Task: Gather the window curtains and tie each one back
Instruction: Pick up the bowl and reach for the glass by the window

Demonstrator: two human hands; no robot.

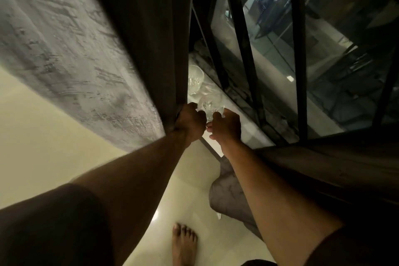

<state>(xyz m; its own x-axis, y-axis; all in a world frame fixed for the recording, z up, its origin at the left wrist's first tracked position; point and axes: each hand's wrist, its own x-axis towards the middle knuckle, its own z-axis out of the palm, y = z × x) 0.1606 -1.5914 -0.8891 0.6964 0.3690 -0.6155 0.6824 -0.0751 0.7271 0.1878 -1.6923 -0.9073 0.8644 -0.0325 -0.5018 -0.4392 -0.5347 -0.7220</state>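
Head view, dark curtain (pixel 149 34) hung at 12 o'clock beside grey wall (pixel 64 49), its edge clenched in left hand (pixel 190 122), right hand (pixel 226 126) just beside at 3 o'clock, fingers loosely spread, nothing held, glassware (pixel 195 79) on white sill (pixel 241 127) beyond, second curtain (pixel 334 166) bunched at 4 o'clock.

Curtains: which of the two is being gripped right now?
The left curtain beside the grey wall; the left hand grips its edge. The right curtain hangs untouched.
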